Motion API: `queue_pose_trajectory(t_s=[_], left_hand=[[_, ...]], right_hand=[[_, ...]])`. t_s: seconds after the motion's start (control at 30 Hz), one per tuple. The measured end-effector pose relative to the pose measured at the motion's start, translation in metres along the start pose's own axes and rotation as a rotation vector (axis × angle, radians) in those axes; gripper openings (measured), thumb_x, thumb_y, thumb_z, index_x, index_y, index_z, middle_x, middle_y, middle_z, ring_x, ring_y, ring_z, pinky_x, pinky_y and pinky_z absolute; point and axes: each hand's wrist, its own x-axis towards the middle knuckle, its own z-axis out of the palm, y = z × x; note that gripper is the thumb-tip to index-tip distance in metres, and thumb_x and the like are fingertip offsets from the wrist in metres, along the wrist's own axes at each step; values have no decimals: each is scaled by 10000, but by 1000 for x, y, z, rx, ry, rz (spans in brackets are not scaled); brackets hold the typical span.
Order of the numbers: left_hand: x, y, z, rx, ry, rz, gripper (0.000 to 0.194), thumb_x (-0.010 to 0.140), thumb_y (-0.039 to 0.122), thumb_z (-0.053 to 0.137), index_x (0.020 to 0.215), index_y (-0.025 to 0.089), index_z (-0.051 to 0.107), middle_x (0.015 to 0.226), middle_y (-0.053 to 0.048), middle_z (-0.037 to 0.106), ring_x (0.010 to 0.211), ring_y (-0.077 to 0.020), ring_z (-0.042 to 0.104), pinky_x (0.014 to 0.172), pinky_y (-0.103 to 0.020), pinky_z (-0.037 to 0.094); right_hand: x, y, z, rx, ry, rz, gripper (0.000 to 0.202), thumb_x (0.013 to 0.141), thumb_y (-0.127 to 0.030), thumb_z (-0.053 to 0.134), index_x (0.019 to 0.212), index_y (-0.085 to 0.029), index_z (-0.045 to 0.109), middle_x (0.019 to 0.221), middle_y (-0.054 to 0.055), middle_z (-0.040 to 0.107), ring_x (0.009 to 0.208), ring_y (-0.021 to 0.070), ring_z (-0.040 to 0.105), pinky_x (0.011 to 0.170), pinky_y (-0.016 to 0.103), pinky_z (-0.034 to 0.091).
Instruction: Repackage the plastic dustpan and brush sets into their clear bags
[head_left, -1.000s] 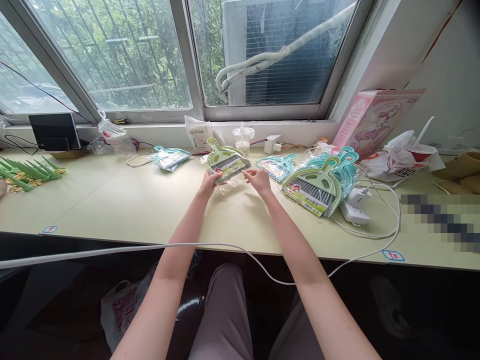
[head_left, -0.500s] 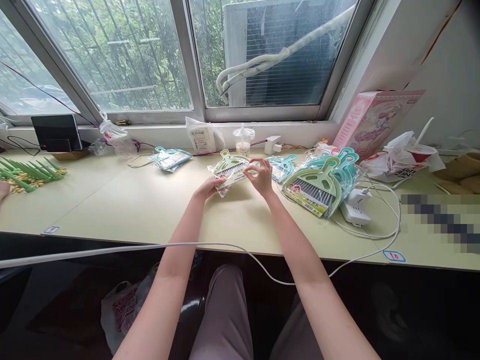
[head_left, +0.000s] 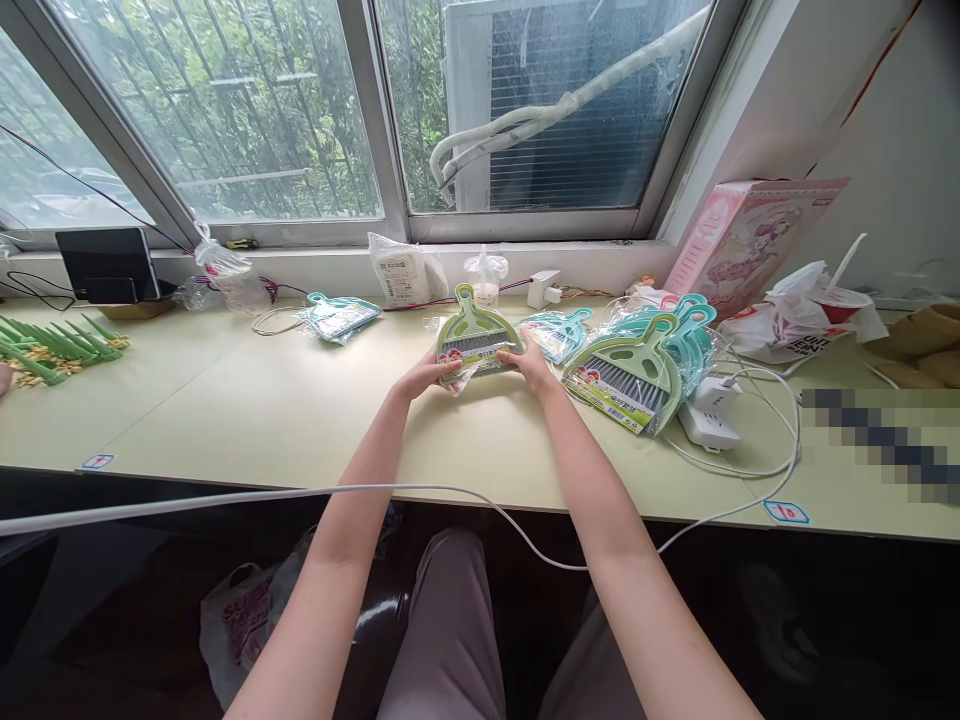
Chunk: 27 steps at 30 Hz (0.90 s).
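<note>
Between my hands a green dustpan and brush set [head_left: 480, 335] in clear wrapping is held tilted up, its handle pointing to the window. My left hand [head_left: 426, 376] grips its lower left corner, thumb on the front. On the right edge, my right hand [head_left: 531, 364] is closed with its thumb over the label. Right of my right hand lies a pile of wrapped sets, with a green one [head_left: 634, 375] on top and teal ones [head_left: 696, 335] behind. Another teal set [head_left: 562, 333] rests just behind my right hand. Further left lies a wrapped teal bundle [head_left: 340, 318].
A white power strip [head_left: 709, 425] and looping cable stand right of the pile. Along the sill are a tablet [head_left: 109, 265], bagged cups and a white adapter [head_left: 543, 290]. Green stems [head_left: 60, 345] lie at far left beside a person's fingertips. A white cable crosses before the table edge.
My right hand has moved from pinching the wrapping over the set to gripping its right edge. The green set is now more upright, with its front showing.
</note>
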Motion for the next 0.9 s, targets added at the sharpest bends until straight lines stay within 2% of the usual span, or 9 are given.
queue_pose_trajectory(t_s=[0.13,0.27,0.33,0.43,0.53,0.63,0.73,0.8,0.9], left_hand=[[-4,5,1,96,13,48,914,815,538,688,1549,209,255,1065,-153,698,682,-163,676,545,-234,473],[2,-2,11,177,34,203,1402,599,319,900,1573,361,-107,1365,-173,577,782,-136,660,670,-261,536],[9,-9,17,202,139,223,1435,612,277,894,1556,346,-184,1358,-168,590,737,-121,640,657,-255,540],[20,-16,20,175,371,132,1193,784,328,764,1584,267,-119,1175,-140,685,633,-117,609,511,-218,493],[26,-18,15,66,501,75,1013,848,324,684,1599,224,12,1047,-99,704,545,-92,558,437,-208,459],[26,-17,9,-69,560,71,778,870,318,636,1543,179,272,915,-58,694,476,-68,514,410,-204,434],[24,-15,6,-113,604,61,409,851,290,605,1213,99,582,711,-17,632,410,-57,461,369,-200,374],[22,-13,5,-119,626,54,275,811,273,618,1030,106,607,628,6,586,387,-58,449,357,-201,341],[20,-11,3,-127,629,43,278,753,270,637,986,126,585,600,17,576,381,-76,485,356,-207,314]], right_hand=[[2,-5,-2,207,78,174,355,598,-197,865,882,-155,656,839,52,717,778,180,686,749,318,590],[3,-9,-8,246,213,204,275,648,-135,842,826,-156,633,779,26,712,742,159,690,696,287,601],[3,-9,-8,231,209,212,288,650,-131,846,840,-159,631,779,22,716,750,166,698,700,295,609],[1,-7,-3,223,134,196,312,658,-144,848,887,-163,637,809,23,727,760,170,706,734,314,615],[-3,-8,5,231,42,167,353,668,-197,855,944,-174,637,867,33,742,788,175,714,781,335,616],[-7,-12,7,225,-74,145,385,675,-267,860,978,-180,640,927,53,749,833,193,721,814,357,618],[-11,-15,6,181,-202,141,448,639,-249,880,1016,-184,648,960,66,748,872,220,724,829,392,622],[-12,-16,7,146,-229,151,486,609,-205,888,1034,-187,652,950,65,748,870,227,725,834,414,625],[-11,-14,8,138,-176,165,484,591,-159,882,1019,-184,656,927,60,748,824,214,722,819,419,632]])
